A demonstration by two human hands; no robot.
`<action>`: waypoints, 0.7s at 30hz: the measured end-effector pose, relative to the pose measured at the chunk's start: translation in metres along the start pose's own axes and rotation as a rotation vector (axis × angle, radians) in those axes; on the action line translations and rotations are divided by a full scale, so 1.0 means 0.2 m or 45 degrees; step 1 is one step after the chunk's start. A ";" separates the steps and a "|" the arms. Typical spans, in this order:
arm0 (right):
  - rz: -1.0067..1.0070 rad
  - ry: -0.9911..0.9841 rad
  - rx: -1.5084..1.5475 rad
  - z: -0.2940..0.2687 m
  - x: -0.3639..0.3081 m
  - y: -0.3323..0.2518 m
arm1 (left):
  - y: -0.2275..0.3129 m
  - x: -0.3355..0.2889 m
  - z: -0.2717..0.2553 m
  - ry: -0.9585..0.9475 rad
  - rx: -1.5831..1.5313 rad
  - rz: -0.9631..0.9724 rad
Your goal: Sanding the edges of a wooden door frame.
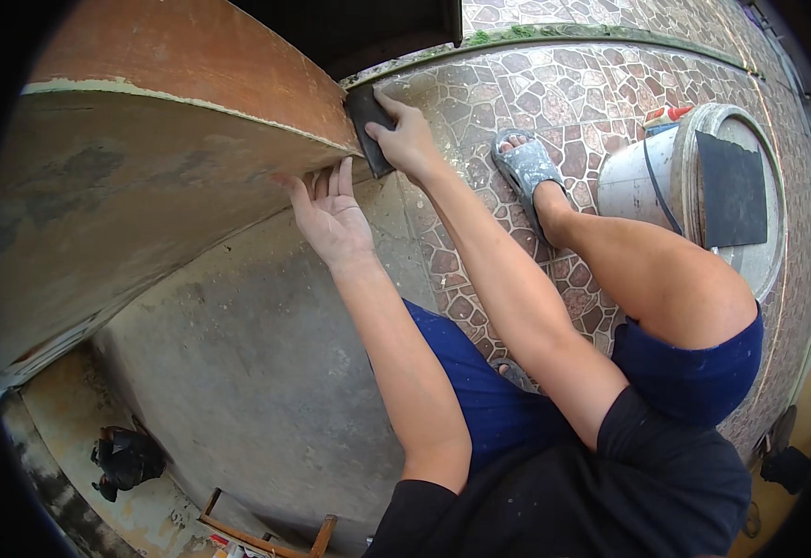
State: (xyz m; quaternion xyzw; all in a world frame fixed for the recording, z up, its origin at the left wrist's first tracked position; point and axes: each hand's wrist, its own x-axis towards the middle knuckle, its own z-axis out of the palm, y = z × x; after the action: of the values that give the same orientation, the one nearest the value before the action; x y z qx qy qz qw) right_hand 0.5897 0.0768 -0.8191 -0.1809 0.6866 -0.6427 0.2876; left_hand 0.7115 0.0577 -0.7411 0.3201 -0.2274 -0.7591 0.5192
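My right hand [405, 144] grips a flat, dark rectangular sanding block [365, 116], with fingers and thumb along its right side. The block's face lies against the narrow end of an orange-brown and grey wall [182, 70]. My left hand [333, 219] is open, palm turned toward me and fingers stretched up. Its fingertips are near the lower corner of that wall, just left of the block; whether they touch it I cannot tell.
A white bucket [633, 186] stands to the right, a black sheet [733, 189] on its top. Behind it is a red and blue item [666, 118]. My sandalled foot [525, 167] rests on stone-patterned paving [564, 84]. A wooden frame [266, 544] and a dark object [128, 458] lie lower left.
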 end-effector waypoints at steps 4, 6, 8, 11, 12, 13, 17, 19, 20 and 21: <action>0.000 0.025 0.006 0.08 -0.32 -0.17 | 0.06 -0.01 -0.07 -0.008 0.060 0.067; -0.065 0.109 -0.020 0.07 -0.19 -0.19 | 0.03 0.00 -0.03 -0.050 0.037 0.031; -0.140 0.149 0.029 0.02 0.02 -0.19 | -0.01 0.00 0.00 -0.085 0.006 -0.016; -0.122 0.100 -0.085 0.01 0.05 -0.24 | 0.00 0.00 0.00 -0.088 0.011 -0.029; -0.125 0.094 -0.084 -0.01 0.01 -0.24 | 0.00 -0.01 0.00 -0.064 0.042 -0.029; -0.084 0.017 -0.019 0.01 -0.12 -0.26 | 0.04 -0.01 -0.03 -0.028 0.084 -0.006; -0.164 0.120 0.011 0.04 -0.38 -0.33 | 0.04 0.01 -0.03 0.039 0.111 -0.072; -0.168 0.145 -0.009 0.07 -0.23 -0.37 | 0.05 0.01 -0.03 0.094 0.309 -0.012; -0.172 0.171 -0.038 0.07 -0.13 -0.38 | 0.04 0.01 -0.02 0.093 0.314 -0.030; -0.169 0.197 -0.057 0.04 -0.01 -0.37 | 0.00 0.01 0.02 0.125 0.320 -0.033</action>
State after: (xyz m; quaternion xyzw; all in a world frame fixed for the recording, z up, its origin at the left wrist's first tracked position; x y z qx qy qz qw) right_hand 0.5872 0.0629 -0.7455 -0.1821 0.7074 -0.6569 0.1866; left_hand 0.7084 0.0567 -0.7385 0.4224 -0.2908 -0.7147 0.4756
